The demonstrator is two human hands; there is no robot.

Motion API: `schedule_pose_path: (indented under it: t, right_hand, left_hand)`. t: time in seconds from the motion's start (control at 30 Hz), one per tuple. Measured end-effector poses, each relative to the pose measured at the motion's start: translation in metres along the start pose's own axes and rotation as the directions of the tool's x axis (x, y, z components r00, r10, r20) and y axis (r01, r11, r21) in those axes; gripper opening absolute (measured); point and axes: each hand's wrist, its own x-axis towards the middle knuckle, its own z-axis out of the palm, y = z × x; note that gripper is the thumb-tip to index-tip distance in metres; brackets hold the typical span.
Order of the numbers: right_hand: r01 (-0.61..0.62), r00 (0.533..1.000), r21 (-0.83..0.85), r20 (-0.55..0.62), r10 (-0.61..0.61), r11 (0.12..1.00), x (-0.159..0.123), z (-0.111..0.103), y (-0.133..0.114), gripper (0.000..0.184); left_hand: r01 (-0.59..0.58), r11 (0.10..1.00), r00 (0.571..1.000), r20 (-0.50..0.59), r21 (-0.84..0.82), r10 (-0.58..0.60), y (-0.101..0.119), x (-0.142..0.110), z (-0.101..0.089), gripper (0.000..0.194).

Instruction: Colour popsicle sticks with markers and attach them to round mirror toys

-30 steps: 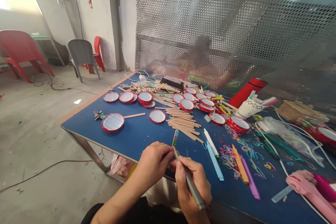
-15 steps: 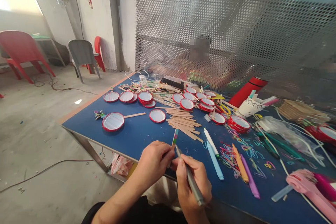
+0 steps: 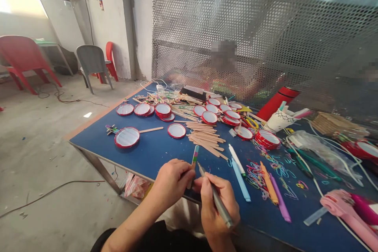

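Note:
My left hand (image 3: 176,179) pinches a wooden craft stick (image 3: 195,155) upright near the table's front edge. Bands of teal, purple and green colour the stick's upper end. In my right hand (image 3: 220,204) is a grey marker pen (image 3: 217,201), held like a writing tool, its tip close beside the stick; whether it touches I cannot tell. Beyond my hands lies a spread of plain craft sticks (image 3: 206,137). Right of them rest a white pen (image 3: 237,159) and a light blue marker (image 3: 241,181). A red-rimmed round disc (image 3: 126,137) with sticks stands to the left.
Several red-rimmed discs (image 3: 209,117) cover the far part of the blue table (image 3: 153,153). To the right are coloured rubber bands (image 3: 258,177), an orange marker (image 3: 269,183), a purple marker (image 3: 280,197), a cup of pens (image 3: 280,120), a red bottle (image 3: 278,102) and a pink glue gun (image 3: 348,212).
The marker's tip has drawn slightly away from the coloured stick, and my right hand has shifted a little to the right. Both hands keep their hold.

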Motion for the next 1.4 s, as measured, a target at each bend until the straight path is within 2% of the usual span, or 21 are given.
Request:
schedule_pose_path:
  t: [0.07, 0.2, 0.37, 0.5, 0.57, 0.77, 0.93, 1.03, 1.13, 1.23, 1.3, 1.4]
  right_hand:
    - [0.006, 1.000, 0.031, -0.002, -0.006, 0.999, -0.0002, -0.0004, -0.0003, 0.007]
    - [0.089, 0.995, -0.016, 0.043, -0.088, 0.996, -0.0002, -0.0012, 0.0005, 0.007]
    - [-0.010, 1.000, 0.007, 0.023, 0.010, 1.000, 0.0009, -0.0019, 0.0001, 0.008]
    - [0.104, 0.993, -0.014, 0.047, -0.104, 0.994, 0.0008, -0.0027, -0.0001, 0.007]
    - [0.124, 0.991, -0.041, 0.064, -0.122, 0.991, 0.0010, -0.0024, 0.0003, 0.007]
    - [-0.018, 1.000, 0.029, 0.005, 0.017, 0.999, 0.0019, -0.0001, -0.0011, 0.008]
    - [0.076, 0.996, 0.003, 0.056, -0.076, 0.997, 0.0007, -0.0006, -0.0009, 0.007]
    - [0.005, 0.999, -0.021, 0.038, -0.004, 1.000, 0.0003, -0.0004, -0.0009, 0.010]
    - [-0.074, 0.997, 0.026, 0.002, 0.074, 0.997, -0.0011, -0.0001, -0.0011, 0.010]
    - [-0.020, 1.000, 0.076, 0.018, 0.018, 0.997, -0.0027, 0.0002, -0.0001, 0.009]
    - [0.026, 0.999, 0.050, 0.038, -0.028, 0.998, -0.0024, 0.0006, 0.0005, 0.008]
    - [-0.037, 0.999, 0.022, 0.028, 0.037, 0.999, -0.0003, 0.0013, -0.0001, 0.010]
  left_hand:
    - [0.005, 1.000, 1.000, 0.002, 0.008, -0.005, -0.0002, 0.0001, 0.0001, 0.038]
    - [0.008, 1.000, 1.000, -0.006, 0.015, -0.008, -0.0009, 0.0005, 0.0004, 0.033]
    - [0.009, 0.999, 1.000, 0.019, -0.033, -0.008, -0.0008, 0.0007, -0.0009, 0.039]
    - [0.017, 1.000, 1.000, 0.000, -0.017, -0.017, -0.0003, 0.0014, -0.0012, 0.035]
    - [0.015, 1.000, 1.000, -0.001, -0.014, -0.015, -0.0003, 0.0018, -0.0010, 0.033]
    - [0.011, 0.998, 1.000, 0.025, -0.063, -0.010, -0.0008, 0.0001, -0.0007, 0.037]
    - [0.016, 0.998, 1.000, 0.004, -0.068, -0.016, -0.0013, -0.0001, 0.0002, 0.034]
    - [0.000, 0.998, 1.000, 0.002, -0.070, 0.000, -0.0018, 0.0008, 0.0005, 0.035]
    - [0.000, 0.995, 1.000, 0.018, -0.095, 0.002, -0.0019, 0.0012, 0.0001, 0.037]
    - [0.015, 0.995, 1.000, 0.019, -0.097, -0.014, -0.0020, 0.0012, -0.0007, 0.035]
    - [0.008, 0.996, 1.000, 0.022, -0.093, -0.006, -0.0022, 0.0012, -0.0016, 0.035]
    - [-0.009, 0.994, 0.999, 0.042, -0.110, 0.014, -0.0023, 0.0011, -0.0031, 0.037]
